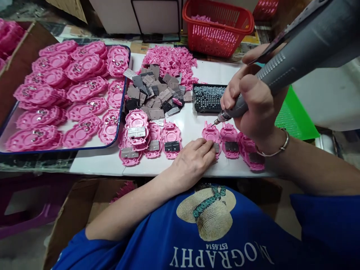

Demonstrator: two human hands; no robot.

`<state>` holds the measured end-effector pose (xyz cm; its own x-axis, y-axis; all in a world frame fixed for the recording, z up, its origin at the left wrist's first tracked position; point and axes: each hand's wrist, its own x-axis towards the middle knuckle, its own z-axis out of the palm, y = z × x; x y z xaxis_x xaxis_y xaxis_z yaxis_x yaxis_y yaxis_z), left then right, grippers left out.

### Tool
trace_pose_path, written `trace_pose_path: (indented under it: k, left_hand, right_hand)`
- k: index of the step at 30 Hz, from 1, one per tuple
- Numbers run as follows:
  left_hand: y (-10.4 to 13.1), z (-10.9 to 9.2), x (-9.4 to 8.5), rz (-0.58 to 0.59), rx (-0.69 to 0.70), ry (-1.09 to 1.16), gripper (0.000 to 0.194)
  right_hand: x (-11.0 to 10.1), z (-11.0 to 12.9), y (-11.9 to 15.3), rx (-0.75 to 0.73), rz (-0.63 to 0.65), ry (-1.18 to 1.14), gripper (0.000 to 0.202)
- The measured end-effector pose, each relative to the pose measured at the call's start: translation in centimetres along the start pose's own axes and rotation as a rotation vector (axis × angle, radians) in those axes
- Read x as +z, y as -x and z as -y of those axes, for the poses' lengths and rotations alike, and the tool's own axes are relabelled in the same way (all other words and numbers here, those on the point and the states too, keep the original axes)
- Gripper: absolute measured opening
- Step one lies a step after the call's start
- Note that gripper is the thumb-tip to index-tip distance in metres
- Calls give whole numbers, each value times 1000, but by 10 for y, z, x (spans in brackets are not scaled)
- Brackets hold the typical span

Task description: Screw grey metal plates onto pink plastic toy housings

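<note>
My right hand (257, 101) is wrapped around a grey electric screwdriver (277, 71), its tip pointing down at the upper part of a pink plastic casing (210, 132). Whether the tip touches a screw is too small to tell. Fingers of my left hand (194, 159) are bent over the lower part of that same casing, holding it on the white tabletop and partly covering its grey plate. To the right lie two more casings with dark plates, the nearer one (230, 140) beside it. Left of my hand is a casing with a black plate (171, 140), next to several others, some stacked.
A blue-rimmed tray (119, 129) of pink casings stands left. Behind are piles of grey plates (157, 90) and small pink parts (168, 62), a black screw tray (206, 103) and a red basket (219, 35). A green tray (295, 116) lies beyond my right forearm.
</note>
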<state>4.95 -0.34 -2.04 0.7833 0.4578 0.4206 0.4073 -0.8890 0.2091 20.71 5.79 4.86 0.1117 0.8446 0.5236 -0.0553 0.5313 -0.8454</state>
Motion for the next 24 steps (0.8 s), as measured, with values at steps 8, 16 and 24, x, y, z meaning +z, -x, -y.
trace_pose_path:
  k: [8,16,24]
  left_hand:
    - [-1,1,-2,-21,4,3,24]
    - [-1,0,-1,1,4,35,24]
    - [0,0,1,22,-17,60,23]
  right_hand:
    - [-1,-11,0,-5,5,-63,37]
    - [2,-16,8,-31,91,-142,32]
    - [1,-18,8,13,144,-165,28]
